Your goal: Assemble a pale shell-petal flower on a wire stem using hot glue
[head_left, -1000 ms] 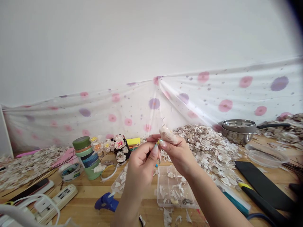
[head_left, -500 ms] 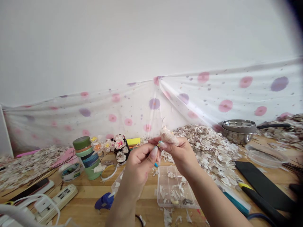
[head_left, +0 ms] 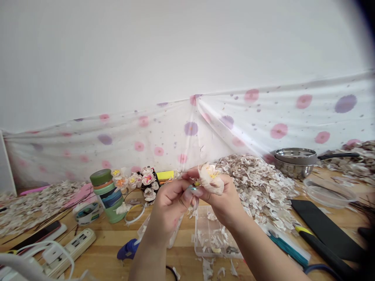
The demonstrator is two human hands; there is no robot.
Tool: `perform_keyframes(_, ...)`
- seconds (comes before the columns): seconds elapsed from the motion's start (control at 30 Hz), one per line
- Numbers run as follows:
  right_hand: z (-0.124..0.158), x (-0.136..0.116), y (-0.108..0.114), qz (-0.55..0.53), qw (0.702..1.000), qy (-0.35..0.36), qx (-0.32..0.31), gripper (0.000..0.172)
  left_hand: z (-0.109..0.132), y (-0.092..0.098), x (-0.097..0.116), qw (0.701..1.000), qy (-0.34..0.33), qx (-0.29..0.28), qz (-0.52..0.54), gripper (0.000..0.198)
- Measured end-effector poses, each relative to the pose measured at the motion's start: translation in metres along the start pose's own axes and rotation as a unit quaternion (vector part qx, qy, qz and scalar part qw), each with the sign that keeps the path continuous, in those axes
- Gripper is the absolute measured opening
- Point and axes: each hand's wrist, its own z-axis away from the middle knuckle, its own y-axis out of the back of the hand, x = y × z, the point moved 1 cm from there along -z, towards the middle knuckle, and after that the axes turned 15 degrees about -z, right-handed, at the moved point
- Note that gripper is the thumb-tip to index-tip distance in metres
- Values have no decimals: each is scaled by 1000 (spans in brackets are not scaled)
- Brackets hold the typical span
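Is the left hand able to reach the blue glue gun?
Probably yes: the glue gun lies just below the left hand, nothing between. But it and the right hand both grip the flower.

Wooden table [head_left: 108, 244] under petal scraps [head_left: 258, 183], clear compartment box [head_left: 215, 236], blue glue gun [head_left: 129, 249], steel bowl [head_left: 294, 160].

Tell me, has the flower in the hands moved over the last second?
Yes. The flower has dropped slightly toward the clear compartment box below it and has turned, so its yellow centre now shows.
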Motion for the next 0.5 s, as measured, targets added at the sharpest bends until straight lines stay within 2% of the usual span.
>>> perform_keyframes(0.1, 4, 0, -1, 56, 996, 59, 20, 10, -2, -4, -5, 1000, -20, 6, 14, 34)
perform_keyframes(0.23, 9, -2, -5, 149, 980, 120, 47, 27, 0, -8, -16, 998, -61, 24, 7, 31)
perform_keyframes(0.4, 12, -11, -15, 233, 939, 251, -6, 35, 9, -10, -25, 997, -50, 37, -37, 35)
perform_keyframes(0.5, 12, -18, -21, 261, 914, 310, -35, 33, 9, -10, -19, 995, -8, 43, -87, 49)
